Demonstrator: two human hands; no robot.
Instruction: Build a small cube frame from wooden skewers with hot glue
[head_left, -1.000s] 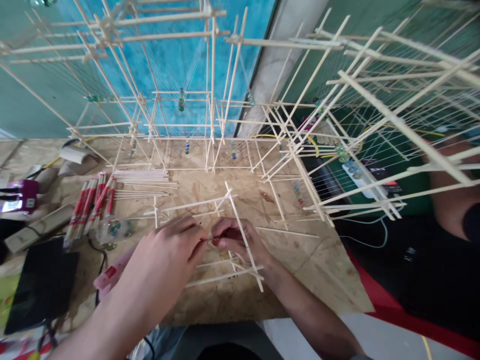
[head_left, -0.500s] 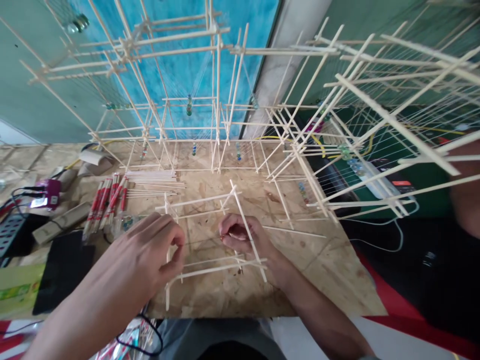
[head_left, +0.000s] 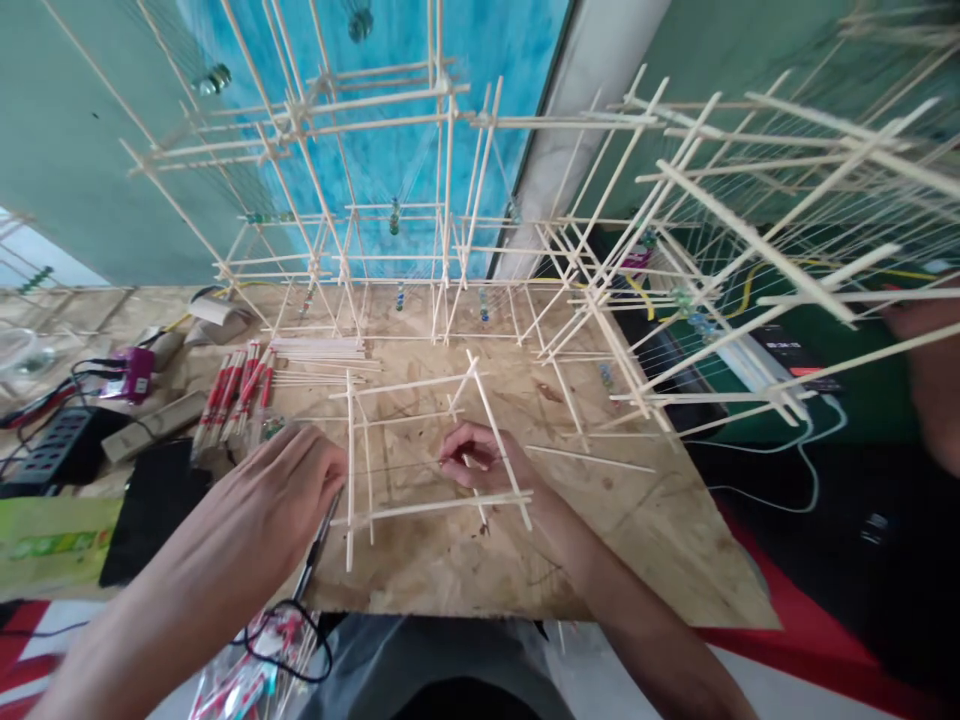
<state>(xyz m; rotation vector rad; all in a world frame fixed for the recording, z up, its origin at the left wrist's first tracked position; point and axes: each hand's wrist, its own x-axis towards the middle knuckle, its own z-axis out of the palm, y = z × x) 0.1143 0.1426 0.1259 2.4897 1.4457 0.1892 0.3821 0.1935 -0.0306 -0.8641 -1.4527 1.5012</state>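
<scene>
Right hand (head_left: 484,462): fingers pinched closed on thin white thread (head_left: 405,466), thread running left from fingertips, inside flat square bamboo-skewer frame (head_left: 420,510) on board. Left hand (head_left: 289,480): fingers curled; slim black-handled scissors (head_left: 319,545) just below fingertips, grip hidden, cannot tell if held.

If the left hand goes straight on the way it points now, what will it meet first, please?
The left hand would probably meet the upright wooden stick of the small stick frame first, just past its fingertips. Depth is unclear, so it might pass slightly above.
</scene>
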